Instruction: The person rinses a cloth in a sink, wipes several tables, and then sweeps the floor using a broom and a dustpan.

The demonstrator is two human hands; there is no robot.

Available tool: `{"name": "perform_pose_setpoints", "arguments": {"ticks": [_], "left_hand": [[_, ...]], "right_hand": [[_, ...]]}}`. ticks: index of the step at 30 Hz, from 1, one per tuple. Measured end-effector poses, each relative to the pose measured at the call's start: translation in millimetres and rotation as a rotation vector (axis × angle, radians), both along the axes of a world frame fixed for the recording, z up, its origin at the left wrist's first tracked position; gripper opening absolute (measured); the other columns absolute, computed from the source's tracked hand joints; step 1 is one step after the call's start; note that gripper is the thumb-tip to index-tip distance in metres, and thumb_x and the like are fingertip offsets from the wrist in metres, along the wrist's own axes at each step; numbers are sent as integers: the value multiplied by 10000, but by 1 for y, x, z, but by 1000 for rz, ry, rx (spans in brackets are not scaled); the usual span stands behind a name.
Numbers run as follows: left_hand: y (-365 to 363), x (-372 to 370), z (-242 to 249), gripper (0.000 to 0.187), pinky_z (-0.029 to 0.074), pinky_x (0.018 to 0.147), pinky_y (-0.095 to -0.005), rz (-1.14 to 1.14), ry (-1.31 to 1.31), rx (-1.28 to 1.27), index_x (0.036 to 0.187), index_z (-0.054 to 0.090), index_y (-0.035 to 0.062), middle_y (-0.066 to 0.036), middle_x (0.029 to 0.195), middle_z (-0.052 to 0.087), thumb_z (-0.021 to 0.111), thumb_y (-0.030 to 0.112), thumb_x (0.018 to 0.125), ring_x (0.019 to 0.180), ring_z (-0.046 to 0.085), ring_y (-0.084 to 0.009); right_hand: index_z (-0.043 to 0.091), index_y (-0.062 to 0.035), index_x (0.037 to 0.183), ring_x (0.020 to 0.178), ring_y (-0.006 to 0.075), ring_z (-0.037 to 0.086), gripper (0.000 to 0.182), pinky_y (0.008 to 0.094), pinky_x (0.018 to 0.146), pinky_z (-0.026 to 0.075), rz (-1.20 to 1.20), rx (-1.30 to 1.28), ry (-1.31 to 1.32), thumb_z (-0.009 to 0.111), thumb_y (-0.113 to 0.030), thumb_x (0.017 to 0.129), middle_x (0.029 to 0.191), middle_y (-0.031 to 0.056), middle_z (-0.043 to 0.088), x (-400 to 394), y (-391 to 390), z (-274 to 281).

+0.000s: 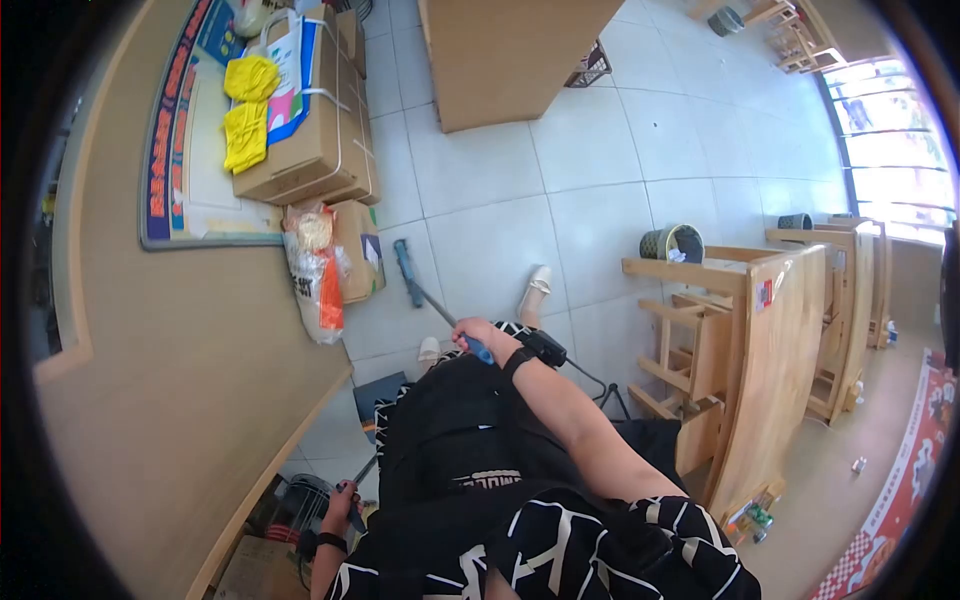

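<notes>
My right hand (478, 335) is closed around the blue grip of a long-handled mop or broom (420, 290). Its blue head rests on the white tiled floor ahead of my feet. My left hand (342, 503) is low at my side, gripping the thin handle of a dustpan (377, 398) whose dark pan sits on the floor by the wooden wall. I wear a black watch on each wrist and light shoes (536, 282).
Cardboard boxes (320, 130) with yellow cloths on top and a plastic bag (315, 270) stand against the left wall. Wooden tables and stools (740, 340) crowd the right. A bin (672, 243) is beside them, a wooden counter (500, 60) ahead.
</notes>
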State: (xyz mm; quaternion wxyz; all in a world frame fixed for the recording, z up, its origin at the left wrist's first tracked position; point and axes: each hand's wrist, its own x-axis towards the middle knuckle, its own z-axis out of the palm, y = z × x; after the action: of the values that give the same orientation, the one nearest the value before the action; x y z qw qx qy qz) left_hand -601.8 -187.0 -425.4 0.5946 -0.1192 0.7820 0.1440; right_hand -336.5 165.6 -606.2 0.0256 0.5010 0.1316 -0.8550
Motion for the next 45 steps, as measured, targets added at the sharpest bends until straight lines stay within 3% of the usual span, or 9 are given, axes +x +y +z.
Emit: {"name": "perform_pose_setpoints", "arguments": {"ticks": [2,10,16,19,22,35,42,44,45], "left_hand": [[29,24,-3,84,390,369,-271,-31,21,31,771,464,112,-2,550,405,509,181,787,401,421,-133],[207,132,36,104,365,373,-253,-76,109,125,728,454,125,13,533,389,496,179,806,401,419,-116],[342,171,33,126,365,382,-238,111,150,180,711,430,129,10,524,383,467,211,800,410,407,-113],[407,184,21,142,366,383,-237,173,62,180,718,421,127,8,520,383,462,235,801,408,405,-121],[458,194,-1,144,363,380,-236,120,-10,156,726,421,129,10,519,383,465,243,802,410,405,-113],[690,262,-56,96,366,455,-266,-325,-58,419,730,452,137,-8,575,414,461,187,812,494,437,-138],[818,339,-18,100,366,457,-264,-439,88,341,730,452,136,-5,577,413,463,192,812,496,436,-135],[858,360,-10,102,366,458,-263,-452,104,328,730,452,136,-5,577,412,463,194,812,496,436,-134],[876,371,-8,102,366,458,-263,-443,107,317,729,451,135,-4,577,412,463,195,812,497,436,-134]], "right_hand": [[529,-29,617,408,121,445,52,251,375,357,175,221,1,547,-50,662,501,56,479,46,51,-5],[381,-85,1174,416,65,383,539,206,358,323,-135,53,-234,530,13,666,549,0,414,346,272,40],[336,-20,1192,401,141,415,552,268,357,360,-300,340,-555,474,61,663,525,46,428,468,374,-7],[355,27,1146,388,152,421,475,282,354,374,-238,542,-806,448,57,681,520,58,445,490,400,-11],[410,24,1020,378,151,427,285,281,350,375,-731,476,-604,401,9,736,517,51,460,485,404,36],[448,1,984,429,138,460,266,259,367,387,-572,140,-127,511,-33,727,592,86,504,395,564,-2],[492,-47,682,416,93,431,99,226,376,358,-478,205,-144,487,-107,761,549,20,482,615,703,28],[478,-65,914,437,63,428,146,205,374,366,-458,160,-214,494,-159,803,621,27,510,684,740,7],[479,-55,651,420,99,438,117,239,375,371,-576,129,-364,494,-111,752,545,33,485,699,767,34]]}}
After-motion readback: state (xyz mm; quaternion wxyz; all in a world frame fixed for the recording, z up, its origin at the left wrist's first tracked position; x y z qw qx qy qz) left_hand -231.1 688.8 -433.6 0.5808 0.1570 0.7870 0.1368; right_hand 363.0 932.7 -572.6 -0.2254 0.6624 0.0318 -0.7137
